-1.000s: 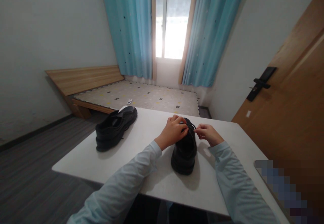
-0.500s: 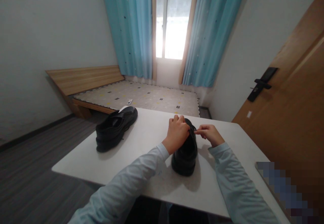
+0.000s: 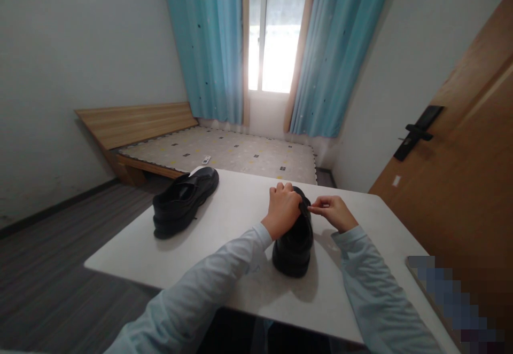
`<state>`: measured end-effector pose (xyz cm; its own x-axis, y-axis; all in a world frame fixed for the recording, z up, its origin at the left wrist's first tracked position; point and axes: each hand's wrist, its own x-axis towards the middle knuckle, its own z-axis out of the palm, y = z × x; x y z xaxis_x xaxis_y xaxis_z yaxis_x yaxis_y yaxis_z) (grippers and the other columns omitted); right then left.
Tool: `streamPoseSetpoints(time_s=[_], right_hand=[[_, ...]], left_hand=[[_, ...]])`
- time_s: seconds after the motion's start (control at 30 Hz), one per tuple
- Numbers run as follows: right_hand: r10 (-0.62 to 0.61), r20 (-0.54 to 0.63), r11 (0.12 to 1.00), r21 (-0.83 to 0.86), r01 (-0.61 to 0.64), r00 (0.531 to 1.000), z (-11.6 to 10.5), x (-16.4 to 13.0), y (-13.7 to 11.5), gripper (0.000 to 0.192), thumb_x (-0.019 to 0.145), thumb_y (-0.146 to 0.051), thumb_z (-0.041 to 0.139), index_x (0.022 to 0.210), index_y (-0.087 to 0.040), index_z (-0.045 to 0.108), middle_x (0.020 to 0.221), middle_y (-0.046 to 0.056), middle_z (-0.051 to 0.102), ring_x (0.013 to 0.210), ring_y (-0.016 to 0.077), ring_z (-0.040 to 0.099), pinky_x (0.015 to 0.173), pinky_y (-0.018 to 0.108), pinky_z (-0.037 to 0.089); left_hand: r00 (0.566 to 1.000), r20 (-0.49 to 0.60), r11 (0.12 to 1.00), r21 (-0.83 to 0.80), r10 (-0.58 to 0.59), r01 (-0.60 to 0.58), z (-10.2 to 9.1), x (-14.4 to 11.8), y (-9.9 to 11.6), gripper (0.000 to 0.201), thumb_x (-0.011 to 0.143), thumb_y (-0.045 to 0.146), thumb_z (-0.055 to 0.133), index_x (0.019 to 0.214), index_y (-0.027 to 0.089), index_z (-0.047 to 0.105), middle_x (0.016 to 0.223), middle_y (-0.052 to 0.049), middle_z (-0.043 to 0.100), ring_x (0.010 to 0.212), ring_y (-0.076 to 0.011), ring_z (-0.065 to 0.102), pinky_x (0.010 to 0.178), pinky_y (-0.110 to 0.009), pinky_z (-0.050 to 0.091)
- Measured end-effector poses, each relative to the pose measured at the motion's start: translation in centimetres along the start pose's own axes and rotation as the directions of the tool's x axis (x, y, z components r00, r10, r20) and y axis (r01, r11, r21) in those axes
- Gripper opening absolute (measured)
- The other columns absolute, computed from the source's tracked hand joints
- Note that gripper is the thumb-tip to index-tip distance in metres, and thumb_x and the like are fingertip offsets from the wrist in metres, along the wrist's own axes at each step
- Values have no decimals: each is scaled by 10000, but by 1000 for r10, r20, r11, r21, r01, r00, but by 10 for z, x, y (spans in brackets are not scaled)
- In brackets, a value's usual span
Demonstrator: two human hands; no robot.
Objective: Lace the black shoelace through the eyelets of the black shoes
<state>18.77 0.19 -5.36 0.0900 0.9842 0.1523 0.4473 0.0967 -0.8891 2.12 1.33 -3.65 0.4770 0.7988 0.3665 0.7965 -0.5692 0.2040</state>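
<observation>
A black shoe [image 3: 292,252] stands on the white table [image 3: 240,210], its heel toward me and its opening facing up. My left hand [image 3: 282,207] is closed over the shoe's front upper from the left, and its thumb is hidden. On the shoe's right side, my right hand [image 3: 331,212] pinches what looks like a dark shoelace at the tongue, thumb against forefinger. The lace itself is hard to make out. A second black shoe [image 3: 182,204] rests apart at the table's left, toe pointing away.
Behind the table is a bed with a patterned mattress [image 3: 256,154] and a small white object [image 3: 206,159] on it. A wooden door [image 3: 452,194] stands to the right. At the table's right edge lies a blurred-out flat object [image 3: 441,290].
Both hands stay at the shoe with almost the same grip. By the right fingertips, the dark strand that showed above them is less visible. The view has shifted very slightly.
</observation>
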Motion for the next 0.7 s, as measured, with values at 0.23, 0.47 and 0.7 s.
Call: streamPoseSetpoints(time_s=[0.23, 0.47, 0.7], right_hand=[[-51, 18, 999, -13, 51, 999, 2, 0, 0, 221, 525, -331, 696, 478, -158, 567, 504, -10, 561, 520, 118, 474, 550, 274, 381], [-92, -19, 993, -74, 90, 996, 5, 2, 4, 200, 568, -319, 648, 481, -170, 548, 505, -3, 542, 517, 123, 469, 554, 287, 409], [-97, -49, 995, -10, 97, 994, 8, 1, 3, 233, 620, -360, 645, 735, -157, 641, 535, -29, 505, 496, 112, 460, 477, 250, 382]], left_hand=[[999, -7, 999, -18, -49, 49, 5, 0, 2, 168, 782, 231, 536, 840, 216, 693, 956, -88, 559, 954, -256, 454, 759, -373, 352], [998, 17, 998, -12, -61, 61, 6, 2, 2, 158, 760, 268, 568, 843, 208, 688, 970, -85, 567, 946, -259, 469, 747, -368, 361], [999, 13, 998, 48, 36, -36, -6, -1, 0, 161, 777, 309, 576, 845, 196, 668, 992, -86, 554, 963, -260, 454, 770, -386, 336]])
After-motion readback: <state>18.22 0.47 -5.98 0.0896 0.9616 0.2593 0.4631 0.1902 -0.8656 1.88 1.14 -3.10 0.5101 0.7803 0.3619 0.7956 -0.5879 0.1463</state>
